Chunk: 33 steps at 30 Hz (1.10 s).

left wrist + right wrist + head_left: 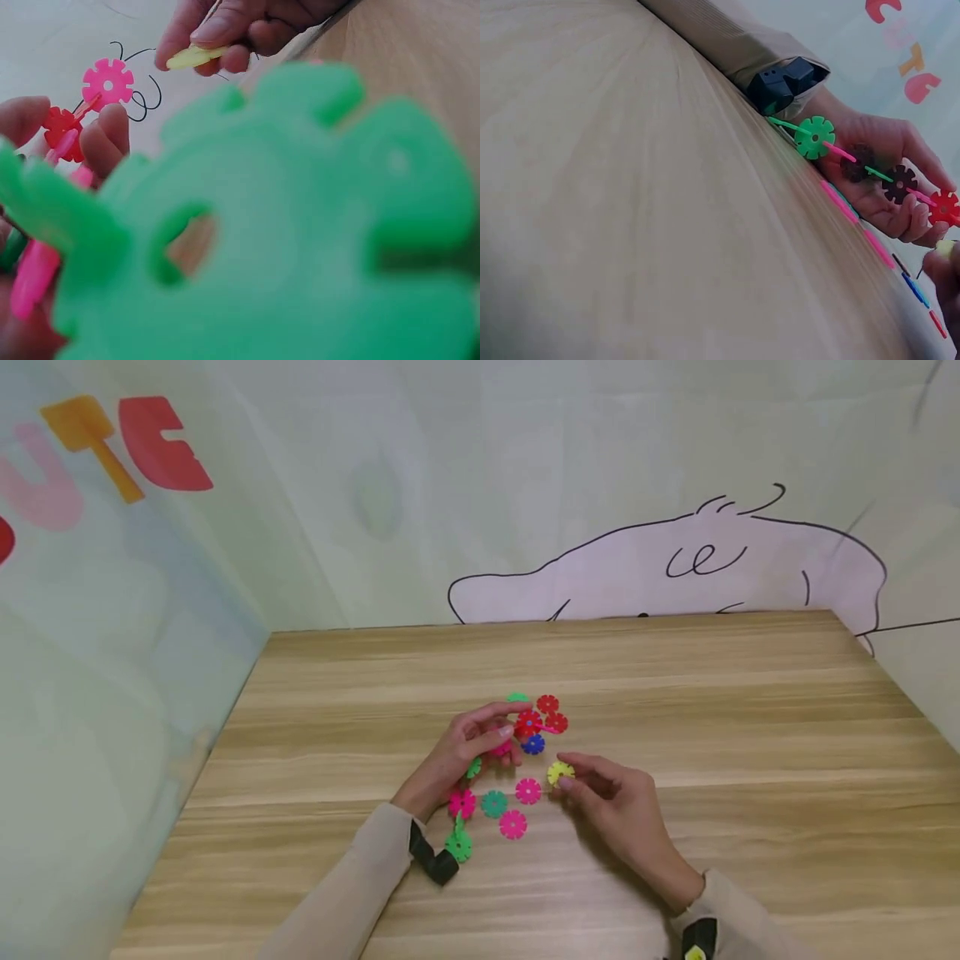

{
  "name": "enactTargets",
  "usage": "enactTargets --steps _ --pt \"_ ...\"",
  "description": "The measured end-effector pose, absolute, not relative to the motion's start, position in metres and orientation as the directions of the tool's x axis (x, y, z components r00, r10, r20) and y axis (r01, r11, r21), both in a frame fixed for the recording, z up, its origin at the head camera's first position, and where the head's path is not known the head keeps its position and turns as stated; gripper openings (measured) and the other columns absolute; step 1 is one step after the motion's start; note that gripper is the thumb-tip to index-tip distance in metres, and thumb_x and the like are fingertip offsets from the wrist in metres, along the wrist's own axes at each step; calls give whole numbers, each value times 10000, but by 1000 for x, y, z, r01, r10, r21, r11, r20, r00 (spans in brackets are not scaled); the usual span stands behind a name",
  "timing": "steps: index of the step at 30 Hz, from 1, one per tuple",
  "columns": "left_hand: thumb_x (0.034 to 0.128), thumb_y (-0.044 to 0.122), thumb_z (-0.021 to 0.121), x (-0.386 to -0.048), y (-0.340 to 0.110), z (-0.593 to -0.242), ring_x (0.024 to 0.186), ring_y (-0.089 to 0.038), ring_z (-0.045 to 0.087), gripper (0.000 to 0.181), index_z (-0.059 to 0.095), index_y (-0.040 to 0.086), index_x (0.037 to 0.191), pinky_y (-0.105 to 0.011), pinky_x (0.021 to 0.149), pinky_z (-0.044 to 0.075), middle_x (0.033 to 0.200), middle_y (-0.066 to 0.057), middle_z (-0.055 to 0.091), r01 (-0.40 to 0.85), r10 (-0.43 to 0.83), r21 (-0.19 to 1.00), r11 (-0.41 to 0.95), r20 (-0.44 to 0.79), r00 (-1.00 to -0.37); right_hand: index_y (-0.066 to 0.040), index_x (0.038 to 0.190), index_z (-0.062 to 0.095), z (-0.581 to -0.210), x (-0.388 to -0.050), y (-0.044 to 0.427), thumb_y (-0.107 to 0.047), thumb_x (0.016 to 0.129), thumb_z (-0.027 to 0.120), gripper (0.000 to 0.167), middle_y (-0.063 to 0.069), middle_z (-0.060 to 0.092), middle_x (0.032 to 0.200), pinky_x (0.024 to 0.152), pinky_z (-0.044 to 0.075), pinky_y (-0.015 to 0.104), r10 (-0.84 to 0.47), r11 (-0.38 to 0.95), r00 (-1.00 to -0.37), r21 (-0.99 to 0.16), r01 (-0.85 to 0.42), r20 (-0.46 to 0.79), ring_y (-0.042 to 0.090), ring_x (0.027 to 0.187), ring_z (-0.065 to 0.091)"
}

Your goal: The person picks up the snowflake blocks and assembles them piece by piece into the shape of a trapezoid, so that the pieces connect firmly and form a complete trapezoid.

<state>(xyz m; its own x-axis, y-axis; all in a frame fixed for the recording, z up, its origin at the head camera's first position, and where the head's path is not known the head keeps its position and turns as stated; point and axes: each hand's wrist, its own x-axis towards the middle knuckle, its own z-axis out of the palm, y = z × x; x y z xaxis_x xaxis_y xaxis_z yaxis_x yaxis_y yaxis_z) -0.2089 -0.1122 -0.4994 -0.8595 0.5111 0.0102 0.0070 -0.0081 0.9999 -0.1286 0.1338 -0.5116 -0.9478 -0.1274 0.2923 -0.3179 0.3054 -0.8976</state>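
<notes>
My left hand (455, 757) holds a chain of interlocked notched plastic discs, gripping it near a red disc (528, 722). The chain hangs back past the wrist, through a pink disc (456, 803), to a green disc (459, 847) at its near end. That green disc (300, 195) fills much of the left wrist view, hiding part of the hand. A pink disc (94, 79) stands at the chain's far end. Between thumb and fingertips my right hand (628, 808) pinches a single yellow disc (555, 770), apart from the chain.
Loose discs lie on the wooden table (300, 693): two pink ones and a teal one (489, 810) between the hands, with red ones (547, 697), a blue one (533, 749) and a green one (517, 697) farther back. A printed cloth backdrop (360, 527) stands behind the table.
</notes>
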Motion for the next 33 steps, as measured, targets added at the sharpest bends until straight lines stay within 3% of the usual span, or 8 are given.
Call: enactTargets --steps 6,11,21,28,33 --pt "1109 194 530 -210 -111 -500 811 -109 738 437 577 105 1534 -265 889 563 917 -34 710 16 512 1000 -23 25 -859 60 1257 727 -508 -138 132 38 966 747 293 243 808 996 716 654 251 -2 153 -962 -951 -270 273 59 827 804" --pt "1104 192 538 -210 -110 -502 809 -114 738 442 576 99 1535 -269 874 569 920 -42 707 13 515 999 -31 27 -857 67 1234 743 -507 -141 131 31 969 749 267 245 807 910 663 645 255 85 92 -964 -965 -245 253 58 749 796" --pt "1102 154 546 -210 -109 -502 807 -115 733 449 556 64 1542 -256 861 572 965 -73 697 15 529 999 -36 32 -848 31 1289 752 -506 -149 131 -62 1010 737 294 264 792 942 675 620 224 65 100 -975 -973 -206 213 58 750 742" --pt "1091 147 609 -209 -109 -502 809 -94 729 455 566 66 1537 -226 900 571 883 24 727 11 525 1000 -25 22 -851 105 1231 751 -508 -157 131 -5 1015 705 247 -41 782 918 625 574 190 44 74 -960 -960 -272 275 74 719 711" --pt "1089 173 635 -209 -111 -502 823 -91 738 445 591 81 1522 -208 873 580 891 31 733 22 530 999 -23 31 -848 135 1228 736 -509 -159 129 18 1013 694 248 -128 775 977 620 566 160 0 34 -953 -953 -302 302 31 725 727"
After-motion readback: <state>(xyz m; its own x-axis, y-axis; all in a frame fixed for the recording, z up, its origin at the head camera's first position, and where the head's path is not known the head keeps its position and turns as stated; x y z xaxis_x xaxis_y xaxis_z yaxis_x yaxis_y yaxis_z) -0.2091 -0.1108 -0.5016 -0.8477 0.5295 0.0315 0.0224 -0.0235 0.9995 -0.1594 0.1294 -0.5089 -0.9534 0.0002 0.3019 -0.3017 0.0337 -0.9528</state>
